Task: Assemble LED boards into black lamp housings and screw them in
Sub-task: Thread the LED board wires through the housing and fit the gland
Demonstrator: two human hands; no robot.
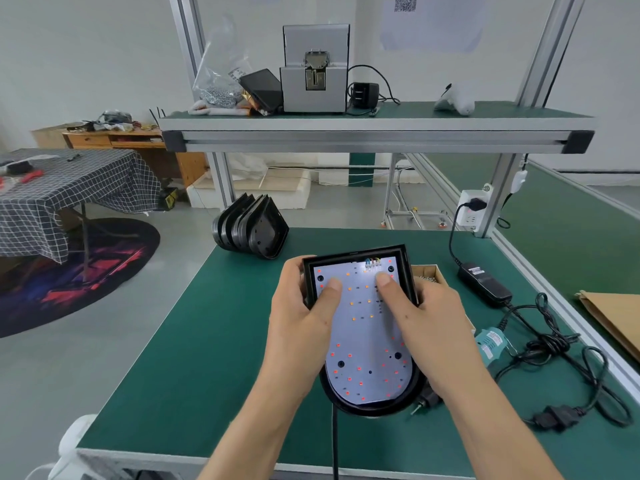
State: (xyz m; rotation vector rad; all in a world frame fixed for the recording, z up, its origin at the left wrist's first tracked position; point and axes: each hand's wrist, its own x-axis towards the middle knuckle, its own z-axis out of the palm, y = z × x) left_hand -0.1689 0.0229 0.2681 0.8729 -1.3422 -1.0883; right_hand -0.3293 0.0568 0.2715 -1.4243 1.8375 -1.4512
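A black lamp housing [403, 263] is held above the green table, its open face toward me. Inside it lies a white LED board [363, 344] dotted with red and orange LEDs, with coloured wires at its top edge. My left hand [304, 327] grips the housing's left side, thumb pressing the board's upper left. My right hand [433, 323] grips the right side, thumb pressing the board's upper right. A stack of empty black housings [252, 226] lies on its side at the table's far left corner.
A cardboard box of screws [429, 273] sits behind my right hand. A teal electric screwdriver [490, 346], black power adapter [485, 284] and tangled cables [571, 368] lie to the right. An upper shelf [377, 124] carries a screw feeder [313, 71]. A cardboard piece [616, 317] rests at far right.
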